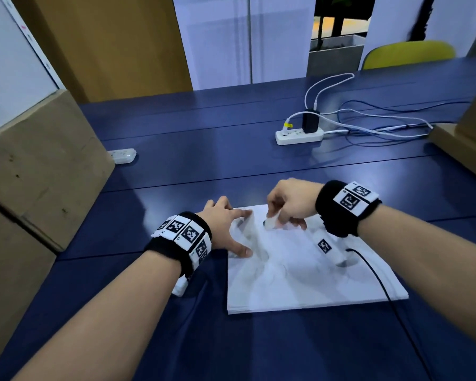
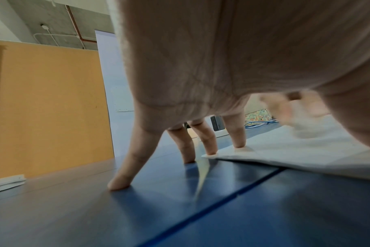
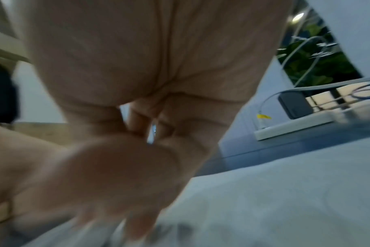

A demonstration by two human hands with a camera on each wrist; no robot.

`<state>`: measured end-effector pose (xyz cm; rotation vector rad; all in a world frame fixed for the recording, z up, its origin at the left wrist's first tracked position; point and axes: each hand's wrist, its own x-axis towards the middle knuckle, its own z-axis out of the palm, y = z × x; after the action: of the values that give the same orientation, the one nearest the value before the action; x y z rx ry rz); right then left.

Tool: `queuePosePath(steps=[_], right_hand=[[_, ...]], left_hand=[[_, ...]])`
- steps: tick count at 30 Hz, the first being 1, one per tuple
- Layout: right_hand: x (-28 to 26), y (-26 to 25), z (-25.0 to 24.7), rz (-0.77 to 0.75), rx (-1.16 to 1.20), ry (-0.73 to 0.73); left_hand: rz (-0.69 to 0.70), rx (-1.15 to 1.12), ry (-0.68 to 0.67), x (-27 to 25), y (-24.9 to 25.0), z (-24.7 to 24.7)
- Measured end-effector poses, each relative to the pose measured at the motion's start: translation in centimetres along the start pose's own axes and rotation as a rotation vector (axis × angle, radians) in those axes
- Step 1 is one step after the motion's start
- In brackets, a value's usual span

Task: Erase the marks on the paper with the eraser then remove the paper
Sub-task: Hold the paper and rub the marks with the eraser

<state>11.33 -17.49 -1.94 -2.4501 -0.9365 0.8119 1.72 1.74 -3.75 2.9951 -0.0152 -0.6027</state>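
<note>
Left hand (image 1: 226, 229): fingers spread straight, tips pressing the paper's (image 1: 300, 276) left edge and the table (image 1: 204, 138).
Right hand (image 1: 289, 204): pinches a white eraser (image 1: 271, 222) on the paper's far part (blurred).
Paper: flat, near table edge.

Illumination is dim, cool and diffuse. The table (image 1: 231, 149) shows soft glare toward 12 o'clock. Shadows are faint. The head view bows straight edges at 3 and 9 o'clock. The right hand (image 1: 289, 204) is motion-blurred; the right wrist view is blurred throughout.
</note>
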Motion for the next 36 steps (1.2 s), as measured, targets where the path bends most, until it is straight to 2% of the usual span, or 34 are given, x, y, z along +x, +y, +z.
queuePosePath(steps=[2,3,4,7,9,11,14,15,17,21,23,27,29,31,33,34,36], right_hand=[[-0.9,-0.4,0.7,-0.019,0.006,-0.159],[-0.8,-0.4,0.7,-0.019,-0.017,-0.168],[-0.5,-0.3,0.5,-0.012,-0.045,-0.131],[1.2,0.4,-0.8,0.037,-0.045,0.109],[1.6,0.6,-1.3,0.05,-0.029,0.195],[1.1,0.5,-0.9,0.039,-0.039,0.135],[-0.1,-0.2,0.2,0.013,-0.038,-0.1],[-0.1,-0.2,0.3,0.015,-0.052,-0.134],[0.6,0.0,0.1,0.038,-0.104,-0.071],[2.0,0.4,-1.0,0.074,-0.117,0.189],[1.5,0.2,-0.7,0.046,-0.108,0.154],[-0.3,-0.2,0.7,0.004,-0.079,-0.139],[0.2,0.0,0.4,0.026,-0.114,-0.08],[1.3,0.6,-0.4,0.059,-0.106,0.082],[1.8,0.8,-0.9,0.059,-0.07,0.175],[1.6,0.7,-0.9,0.048,-0.064,0.158],[0.8,0.5,-0.3,0.019,-0.063,0.018]], left_hand=[[0.008,-0.013,0.0,0.0,-0.1,0.0],[0.01,-0.016,0.0,-0.1,-0.1,0.0],[0.008,-0.018,-0.002,-0.1,-0.1,0.0],[0.004,-0.013,0.0,-0.2,0.0,-0.1],[0.003,-0.007,-0.001,-0.2,0.1,-0.1],[0.006,-0.006,0.003,-0.2,0.0,-0.1],[0.009,-0.009,0.006,-0.2,-0.1,0.0],[0.008,-0.007,0.006,-0.2,-0.1,0.0],[0.005,-0.001,0.002,-0.2,0.0,0.0],[-0.002,-0.006,0.001,-0.3,0.1,0.0],[0.0,-0.013,0.002,-0.3,0.0,0.1],[0.0,-0.006,0.0,-0.3,0.0,0.1],[-0.002,0.001,0.0,-0.3,0.1,0.1],[-0.003,0.004,0.004,-0.3,0.2,0.0],[-0.008,0.001,0.003,-0.4,0.2,0.0],[-0.008,0.002,0.004,-0.4,0.2,0.0],[-0.008,0.003,0.003,-0.3,0.2,0.1]])
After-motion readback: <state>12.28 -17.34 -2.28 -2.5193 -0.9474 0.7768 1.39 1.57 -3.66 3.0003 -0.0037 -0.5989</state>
